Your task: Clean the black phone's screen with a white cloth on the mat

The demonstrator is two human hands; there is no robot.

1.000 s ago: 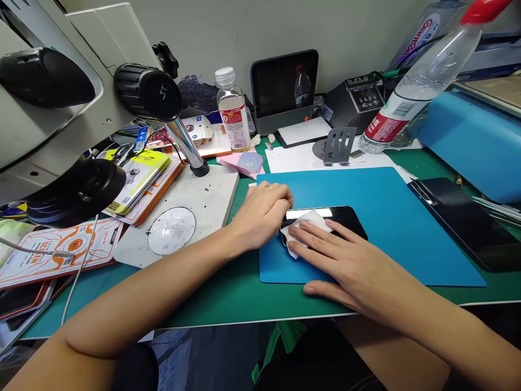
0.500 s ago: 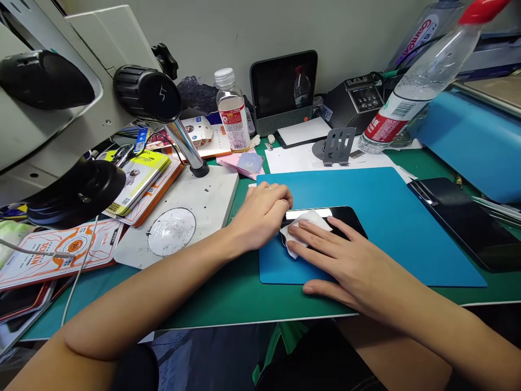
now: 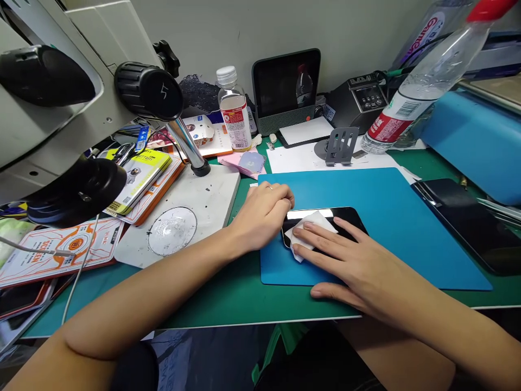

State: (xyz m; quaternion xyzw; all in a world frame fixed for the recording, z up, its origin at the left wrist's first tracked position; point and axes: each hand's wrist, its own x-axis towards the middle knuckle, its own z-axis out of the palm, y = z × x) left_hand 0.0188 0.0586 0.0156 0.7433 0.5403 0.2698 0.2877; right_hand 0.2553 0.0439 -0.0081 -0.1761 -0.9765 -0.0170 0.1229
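A black smartphone (image 3: 344,216) lies face up across a blue mat (image 3: 407,233). My left hand (image 3: 266,214) is closed at the phone's left end, its fingers curled over the corner and their tips hidden. A folded white wipe (image 3: 313,222) rests on the phone's left half. Spread and nearly flat, the fingers of my right hand (image 3: 350,255) press on this wipe. The right thumb stays apart, down near the mat's front edge.
A microscope (image 3: 150,92) stands at the left over its white base (image 3: 211,190). Boxes (image 3: 69,244) are piled beside it. At the right lie another dark phone-like panel (image 3: 468,222) and a leaning red-capped bottle (image 3: 407,108). A grey phone stand (image 3: 341,145) sits behind the mat.
My right hand and the wipe have shifted slightly right along the phone. My left hand keeps its place at the phone's left end. The view has shifted a little.
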